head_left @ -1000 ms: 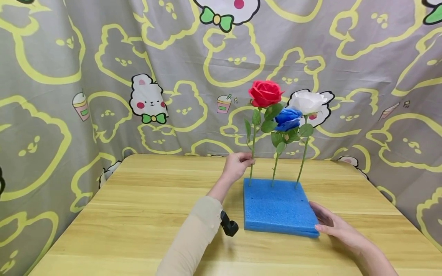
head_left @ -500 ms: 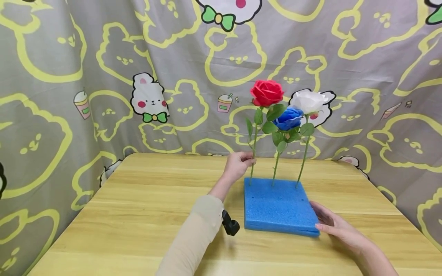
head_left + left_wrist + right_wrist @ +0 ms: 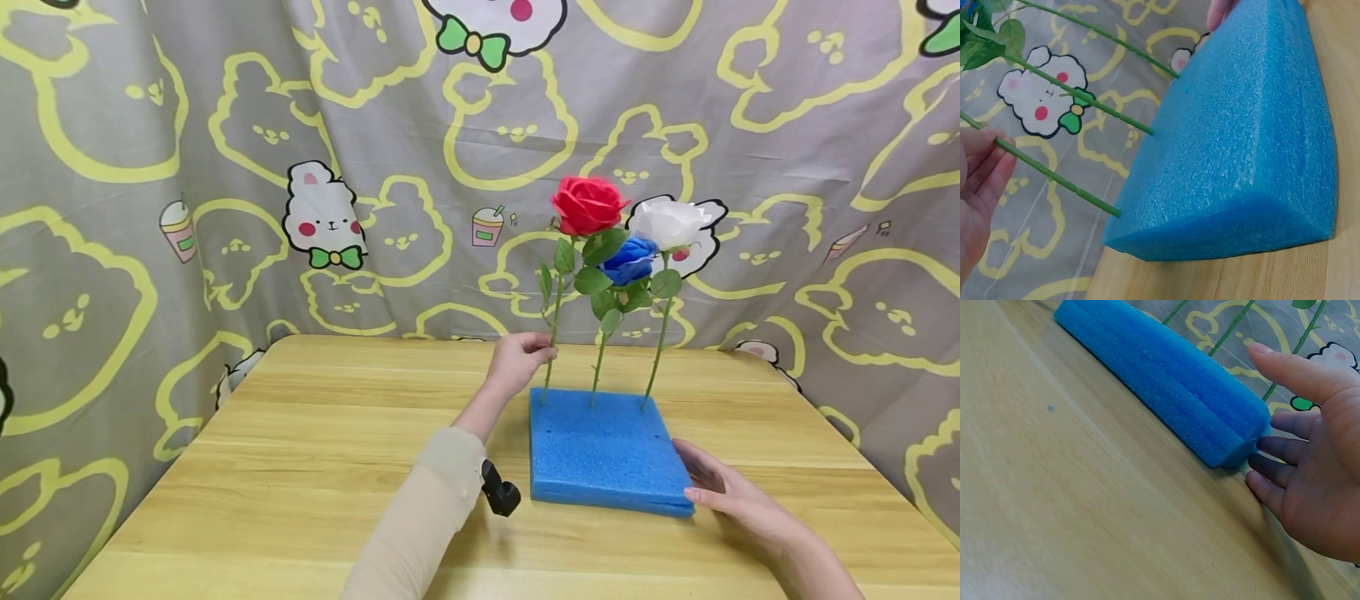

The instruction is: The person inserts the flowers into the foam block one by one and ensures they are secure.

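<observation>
My left hand (image 3: 517, 363) pinches the green stem of a red rose (image 3: 590, 206), low down above a blue foam block (image 3: 607, 454). In the left wrist view the stem (image 3: 1054, 175) runs between thumb and fingers and enters the foam near its corner. A blue rose (image 3: 628, 260) and a white rose (image 3: 670, 221) stand beside it in a row along the block's far edge, stems stuck in the foam. At the block's right side is my right hand (image 3: 731, 492); its fingers are extended with the fingertips at the foam's end, and the thumb stands apart in the right wrist view.
The block lies on a wooden table (image 3: 315, 467). A patterned grey curtain (image 3: 405, 125) hangs behind the table and at its sides. Small holes show in the foam's top. A black camera mount (image 3: 500, 490) sticks out from my left sleeve.
The red rose's head has leaned slightly to the right, nearer the blue one, with my left hand still on its stem. My right hand stays at the block.
</observation>
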A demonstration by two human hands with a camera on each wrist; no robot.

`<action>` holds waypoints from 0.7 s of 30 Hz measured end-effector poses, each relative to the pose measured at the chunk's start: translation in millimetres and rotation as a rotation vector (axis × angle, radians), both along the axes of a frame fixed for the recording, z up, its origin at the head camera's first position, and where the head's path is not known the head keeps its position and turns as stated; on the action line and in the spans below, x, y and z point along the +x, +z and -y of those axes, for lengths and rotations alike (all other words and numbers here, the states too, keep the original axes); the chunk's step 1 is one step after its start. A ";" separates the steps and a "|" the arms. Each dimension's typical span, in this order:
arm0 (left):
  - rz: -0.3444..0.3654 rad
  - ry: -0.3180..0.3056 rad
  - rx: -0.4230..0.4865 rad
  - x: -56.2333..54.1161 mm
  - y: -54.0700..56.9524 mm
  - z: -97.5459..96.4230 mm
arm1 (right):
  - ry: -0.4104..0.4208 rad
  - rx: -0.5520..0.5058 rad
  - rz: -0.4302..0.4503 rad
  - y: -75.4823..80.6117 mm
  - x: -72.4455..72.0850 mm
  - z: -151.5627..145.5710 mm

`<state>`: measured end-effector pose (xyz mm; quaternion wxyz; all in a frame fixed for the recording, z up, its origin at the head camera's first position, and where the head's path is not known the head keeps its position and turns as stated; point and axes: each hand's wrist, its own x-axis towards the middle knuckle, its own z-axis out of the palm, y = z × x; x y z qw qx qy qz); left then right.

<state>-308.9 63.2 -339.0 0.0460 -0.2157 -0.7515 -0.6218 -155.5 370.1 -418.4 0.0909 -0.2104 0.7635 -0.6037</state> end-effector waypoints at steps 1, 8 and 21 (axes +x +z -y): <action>-0.006 -0.003 -0.002 0.2 -0.2 0.6 | 0.000 0.000 -0.001 -0.2 -0.1 0.1; -0.072 0.010 -0.052 0.6 -1.6 3.2 | -0.010 0.011 0.008 -0.9 0.0 0.6; -0.073 0.071 -0.053 4.0 -1.5 8.5 | -0.060 0.046 -0.005 4.7 -0.8 0.0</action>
